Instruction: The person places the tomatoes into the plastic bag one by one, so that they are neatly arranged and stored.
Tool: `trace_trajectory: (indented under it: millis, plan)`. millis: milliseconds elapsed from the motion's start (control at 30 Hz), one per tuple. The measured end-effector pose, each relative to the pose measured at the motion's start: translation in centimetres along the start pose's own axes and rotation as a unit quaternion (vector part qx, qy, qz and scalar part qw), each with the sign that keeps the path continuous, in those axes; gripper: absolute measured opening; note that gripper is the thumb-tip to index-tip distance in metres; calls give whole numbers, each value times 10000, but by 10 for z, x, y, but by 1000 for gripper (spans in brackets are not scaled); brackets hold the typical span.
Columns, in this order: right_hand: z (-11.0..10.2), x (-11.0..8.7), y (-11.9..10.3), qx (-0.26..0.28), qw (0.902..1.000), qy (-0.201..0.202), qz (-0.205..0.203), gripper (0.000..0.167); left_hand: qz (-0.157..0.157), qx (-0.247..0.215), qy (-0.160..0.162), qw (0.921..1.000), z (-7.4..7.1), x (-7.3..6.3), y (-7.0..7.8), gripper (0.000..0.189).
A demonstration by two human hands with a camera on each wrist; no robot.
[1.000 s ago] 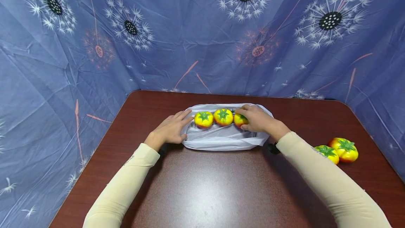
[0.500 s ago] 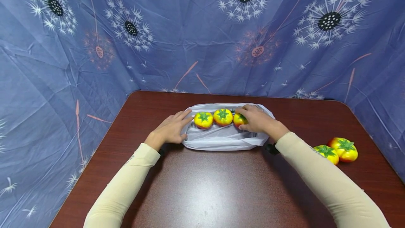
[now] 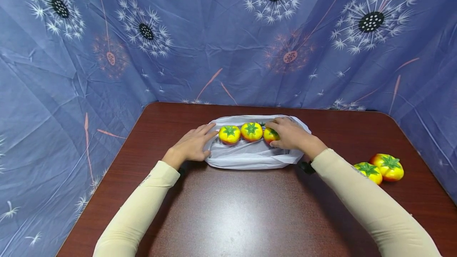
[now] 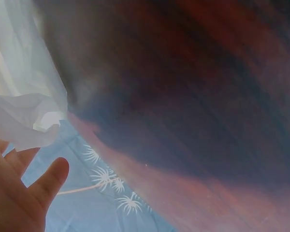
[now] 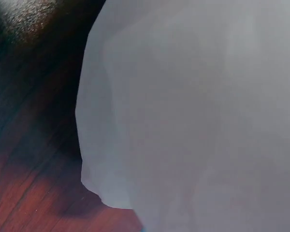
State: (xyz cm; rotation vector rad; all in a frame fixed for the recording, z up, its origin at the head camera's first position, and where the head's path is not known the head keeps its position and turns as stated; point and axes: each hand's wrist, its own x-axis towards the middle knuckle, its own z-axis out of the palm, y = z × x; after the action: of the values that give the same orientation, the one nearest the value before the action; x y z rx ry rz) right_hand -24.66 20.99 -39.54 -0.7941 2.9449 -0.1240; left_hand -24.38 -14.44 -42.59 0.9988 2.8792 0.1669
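Note:
A white plastic bag [image 3: 246,162] lies spread wide on the table, with its mouth facing up. Three yellow-and-red tomatoes with green star-shaped tops sit in a row inside: the left tomato [image 3: 229,135], the middle tomato [image 3: 251,131] and the right tomato [image 3: 270,135]. My right hand [image 3: 290,135] grips the right tomato from above, covering part of it. At the bag's left edge my left hand [image 3: 192,144] rests with fingers spread, touching the rim. The left wrist view catches the thumb and fingers beside the bag [image 4: 24,63]; white bag [image 5: 183,106] fills most of the right wrist view.
Two more tomatoes lie to the right, a front tomato [image 3: 371,173] partly behind the right sleeve and a rear tomato [image 3: 389,167] touching it. A blue dandelion-print curtain [image 3: 214,43] hangs behind and beside the brown table [image 3: 228,201].

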Motion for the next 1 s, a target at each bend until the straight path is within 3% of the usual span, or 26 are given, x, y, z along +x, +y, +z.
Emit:
trace_trajectory:
  millis: [767, 1000]
  plan:
    - [-6, -9, -5, 296, 9994, 89, -126, 69, -27, -5, 1, 10000, -3, -1, 1, 74]
    - [-13, -13, -11, 370, 9981, 321, -381, 67, -29, 9, 9, 10000, -3, -1, 1, 73]
